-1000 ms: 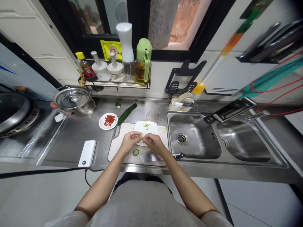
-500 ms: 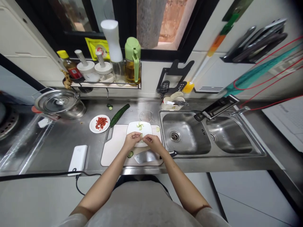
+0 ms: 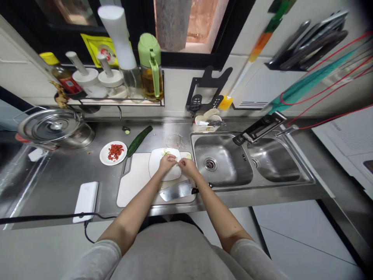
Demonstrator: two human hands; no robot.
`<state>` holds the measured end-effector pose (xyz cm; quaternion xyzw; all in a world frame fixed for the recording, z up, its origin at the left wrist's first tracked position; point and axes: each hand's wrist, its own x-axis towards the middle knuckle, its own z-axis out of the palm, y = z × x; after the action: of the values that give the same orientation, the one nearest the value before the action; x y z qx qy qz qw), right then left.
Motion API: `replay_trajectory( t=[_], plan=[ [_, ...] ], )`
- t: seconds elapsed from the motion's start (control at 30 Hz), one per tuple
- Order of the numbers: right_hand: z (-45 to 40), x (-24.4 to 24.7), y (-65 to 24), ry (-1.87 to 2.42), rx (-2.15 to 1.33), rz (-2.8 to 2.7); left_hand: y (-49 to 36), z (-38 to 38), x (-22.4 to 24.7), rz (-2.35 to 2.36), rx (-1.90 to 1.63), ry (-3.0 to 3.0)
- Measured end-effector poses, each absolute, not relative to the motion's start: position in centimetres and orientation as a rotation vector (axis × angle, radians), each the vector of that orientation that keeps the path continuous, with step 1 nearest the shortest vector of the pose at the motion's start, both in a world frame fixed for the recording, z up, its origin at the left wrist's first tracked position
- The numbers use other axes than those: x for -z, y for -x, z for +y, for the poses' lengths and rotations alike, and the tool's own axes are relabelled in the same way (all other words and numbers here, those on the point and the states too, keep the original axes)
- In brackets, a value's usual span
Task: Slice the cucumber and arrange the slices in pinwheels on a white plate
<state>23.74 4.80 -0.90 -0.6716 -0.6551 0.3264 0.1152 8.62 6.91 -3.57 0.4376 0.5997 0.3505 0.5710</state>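
Observation:
My left hand (image 3: 167, 164) and my right hand (image 3: 188, 167) meet over a white plate (image 3: 156, 171), fingertips pinched together on a small pale green cucumber slice (image 3: 176, 160). Fingers cover most of that slice. Thin cucumber pieces (image 3: 166, 152) lie on the plate behind my left hand, partly hidden by it. The plate rests on a pale cutting board (image 3: 129, 188). In front of it a cleaver (image 3: 175, 190) lies flat, its black handle passing under my right forearm. Another cucumber slice (image 3: 189, 156) sits at the board's far right corner.
A whole cucumber (image 3: 139, 142) and a white dish of red berries (image 3: 106, 154) lie left of the plate. A double sink (image 3: 224, 171) is at the right, a lidded steel pot (image 3: 72, 136) at the far left. A white power bank (image 3: 86, 198) with a cable lies near the front edge.
The camera view has shifted. Both hands have moved slightly forward over the plate, still pinching the slice, and my left hand now covers part of the cucumber pieces on it.

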Motion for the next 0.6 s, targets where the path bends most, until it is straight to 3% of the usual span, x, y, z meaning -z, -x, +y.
replay_trajectory(
  t=[0.6],
  plan=[
    [4.8, 1.1, -23.0, 2.047, -0.787, -1.95, -9.2, 6.6, 2.1, 1.673, -0.565, -1.457]
  ],
)
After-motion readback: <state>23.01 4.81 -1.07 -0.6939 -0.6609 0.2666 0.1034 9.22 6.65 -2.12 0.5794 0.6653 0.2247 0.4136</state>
